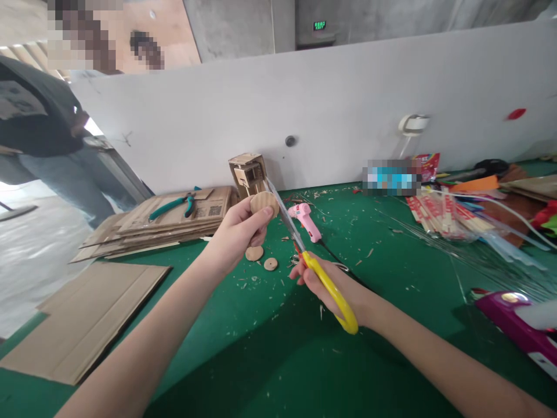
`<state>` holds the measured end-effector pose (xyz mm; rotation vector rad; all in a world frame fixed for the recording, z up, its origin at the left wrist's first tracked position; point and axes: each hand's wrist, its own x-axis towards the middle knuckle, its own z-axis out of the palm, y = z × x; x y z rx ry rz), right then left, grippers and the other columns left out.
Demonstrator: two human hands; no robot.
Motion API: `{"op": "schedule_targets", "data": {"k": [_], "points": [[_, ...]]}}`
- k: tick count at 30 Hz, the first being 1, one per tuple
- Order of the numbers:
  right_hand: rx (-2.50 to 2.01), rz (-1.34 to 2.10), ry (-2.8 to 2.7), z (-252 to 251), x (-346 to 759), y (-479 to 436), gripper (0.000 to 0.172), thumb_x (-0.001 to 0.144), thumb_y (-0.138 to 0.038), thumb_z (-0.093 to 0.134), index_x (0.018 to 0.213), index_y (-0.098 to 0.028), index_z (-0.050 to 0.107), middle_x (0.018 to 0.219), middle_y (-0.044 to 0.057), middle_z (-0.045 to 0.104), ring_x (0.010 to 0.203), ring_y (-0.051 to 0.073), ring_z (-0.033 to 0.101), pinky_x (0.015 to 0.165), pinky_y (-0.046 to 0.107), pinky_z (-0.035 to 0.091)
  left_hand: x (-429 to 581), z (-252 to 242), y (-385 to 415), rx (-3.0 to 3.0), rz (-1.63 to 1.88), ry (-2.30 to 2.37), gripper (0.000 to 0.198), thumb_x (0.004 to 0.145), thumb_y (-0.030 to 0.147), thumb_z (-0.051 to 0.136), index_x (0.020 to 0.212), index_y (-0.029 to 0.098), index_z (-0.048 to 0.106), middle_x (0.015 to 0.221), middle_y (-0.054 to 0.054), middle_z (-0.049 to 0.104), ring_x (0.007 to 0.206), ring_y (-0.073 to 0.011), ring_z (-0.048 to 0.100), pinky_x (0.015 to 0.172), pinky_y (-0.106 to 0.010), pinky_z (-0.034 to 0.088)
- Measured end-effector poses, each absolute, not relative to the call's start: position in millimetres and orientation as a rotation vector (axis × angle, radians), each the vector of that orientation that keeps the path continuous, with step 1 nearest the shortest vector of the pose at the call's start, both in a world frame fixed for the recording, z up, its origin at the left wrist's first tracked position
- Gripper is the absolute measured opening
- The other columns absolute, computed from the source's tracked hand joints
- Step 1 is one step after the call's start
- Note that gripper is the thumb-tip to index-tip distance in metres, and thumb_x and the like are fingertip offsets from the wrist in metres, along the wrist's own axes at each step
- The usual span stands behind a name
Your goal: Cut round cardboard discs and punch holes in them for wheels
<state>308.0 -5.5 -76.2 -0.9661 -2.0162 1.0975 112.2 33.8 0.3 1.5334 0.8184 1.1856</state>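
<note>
My left hand (238, 231) pinches a round cardboard disc (263, 204) and holds it up over the green table (261, 360). My right hand (335, 290) grips yellow-handled scissors (314, 264), whose blades point up and left and meet the disc's right edge. Two smaller cardboard discs (261, 258) lie on the table just below my hands. A small cardboard model (248, 173) stands against the white wall behind the disc.
A pink glue gun (306, 219) lies behind the scissors. Flat cardboard sheets (169, 223) with green pliers (174, 204) are stacked at left; another sheet (82, 319) lies nearer. Chopstick packets (444, 215) and craft clutter fill the right. A person (39, 122) stands at far left.
</note>
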Motion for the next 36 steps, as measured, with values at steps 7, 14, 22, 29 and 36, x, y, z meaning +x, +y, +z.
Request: {"op": "schedule_targets", "data": {"k": [7,14,22,29,36], "points": [[-1.039,1.090,-1.988,-82,303,-1,0.050,0.093,-0.061,0.027,0.081,-0.018,0.050,0.073,0.002,0.053,0.052,0.010,0.041,0.045,0.025,0.036,115,-3,40,1.516,1.208,0.809,0.020,0.085,0.029,0.060,0.075,0.018,0.046,0.051,0.008,0.036,0.040,-0.0039,0.029,0.040,-0.021,0.019],[-0.966,1.145,-2.017,-71,302,-3,0.052,0.094,-0.061,0.021,0.079,-0.019,0.047,0.083,0.007,0.059,0.065,0.012,0.052,0.053,0.025,0.043,117,-7,44,1.440,1.227,0.756,0.020,0.085,0.026,0.060,0.073,0.018,0.045,0.050,0.009,0.035,0.038,-0.0029,0.027,0.040,-0.020,0.017],[-0.980,1.042,-2.096,-60,304,-5,0.052,0.094,-0.061,0.020,0.077,-0.019,0.046,0.072,0.003,0.051,0.056,0.011,0.043,0.048,0.026,0.040,119,-5,40,1.417,1.234,0.745,0.019,0.086,0.025,0.058,0.072,0.018,0.046,0.053,0.008,0.036,0.039,-0.0025,0.026,0.039,-0.020,0.017],[-0.943,1.094,-2.102,-63,307,-6,0.049,0.094,-0.060,0.026,0.090,-0.018,0.051,0.082,0.006,0.055,0.065,0.014,0.048,0.053,0.028,0.043,126,0,31,1.320,1.245,0.771,0.020,0.085,0.025,0.057,0.071,0.017,0.045,0.054,0.007,0.035,0.039,-0.0021,0.026,0.039,-0.018,0.017],[-0.881,1.137,-2.036,-78,306,-3,0.049,0.090,-0.064,0.032,0.097,-0.019,0.050,0.087,0.007,0.057,0.073,0.016,0.052,0.056,0.028,0.044,128,3,28,1.293,1.295,0.811,0.021,0.084,0.023,0.055,0.068,0.017,0.043,0.053,0.008,0.034,0.039,-0.0022,0.027,0.039,-0.017,0.020]]}}
